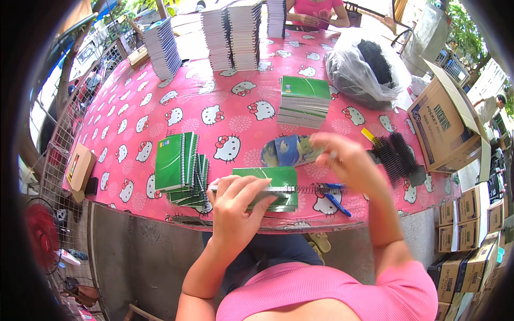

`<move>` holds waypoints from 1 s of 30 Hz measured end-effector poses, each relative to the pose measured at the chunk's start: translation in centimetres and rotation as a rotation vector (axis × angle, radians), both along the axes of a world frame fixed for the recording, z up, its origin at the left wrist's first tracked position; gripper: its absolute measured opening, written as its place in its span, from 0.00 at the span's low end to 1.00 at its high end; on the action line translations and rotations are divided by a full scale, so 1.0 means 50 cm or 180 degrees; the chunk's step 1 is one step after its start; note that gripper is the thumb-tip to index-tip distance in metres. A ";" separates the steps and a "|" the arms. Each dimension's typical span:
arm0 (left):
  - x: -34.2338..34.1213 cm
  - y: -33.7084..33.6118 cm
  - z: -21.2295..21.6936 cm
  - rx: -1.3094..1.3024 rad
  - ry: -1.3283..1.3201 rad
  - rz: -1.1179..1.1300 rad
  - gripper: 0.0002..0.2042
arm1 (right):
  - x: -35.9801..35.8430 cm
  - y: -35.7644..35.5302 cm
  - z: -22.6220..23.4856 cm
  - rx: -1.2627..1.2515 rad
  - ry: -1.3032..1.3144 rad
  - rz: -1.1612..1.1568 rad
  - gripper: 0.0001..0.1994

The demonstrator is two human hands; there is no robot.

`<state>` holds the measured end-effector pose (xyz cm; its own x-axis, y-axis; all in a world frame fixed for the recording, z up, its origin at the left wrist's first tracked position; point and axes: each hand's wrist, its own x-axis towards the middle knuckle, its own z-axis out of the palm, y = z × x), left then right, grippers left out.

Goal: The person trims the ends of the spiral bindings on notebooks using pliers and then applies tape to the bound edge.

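Note:
My left hand [241, 195] is closed on a small green notebook [289, 200] near the front edge of the table, pressing its bound edge. From the right end of that edge a dark spiral coil [308, 189] sticks out. Raised just right of the notebook is my right hand [342, 158], smeared by motion, its fingers near a blue patterned slipper-like thing [289, 150]. Whether it holds anything cannot be made out. Blue-handled pliers [336, 202] lie by the coil's outer end.
Spiral-bound green notebooks [176, 160] are piled to the left. Behind stand a stack of green booklets [304, 96] and tall notebook stacks [230, 37]. Black coils [399, 155], a plastic bag [369, 69] and a cardboard box [444, 123] are right. Another person [321, 13] sits opposite.

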<state>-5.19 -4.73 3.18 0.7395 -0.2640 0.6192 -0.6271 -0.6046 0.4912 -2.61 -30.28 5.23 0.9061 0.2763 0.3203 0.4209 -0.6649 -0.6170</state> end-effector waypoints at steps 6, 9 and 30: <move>0.025 -0.033 0.006 -0.0108 -0.0009 -0.0255 0.13 | 0.098 -0.062 -0.189 -0.1864 -0.0058 -0.0157 0.26; 0.022 -0.051 -0.002 -0.0158 -0.0001 -0.0180 0.13 | 0.100 -0.046 -0.188 -0.1775 0.0144 -0.0438 0.19; 0.031 -0.031 -0.020 -0.1089 0.0239 0.0000 0.18 | 0.080 -0.023 -0.032 0.1280 0.0201 0.0809 0.13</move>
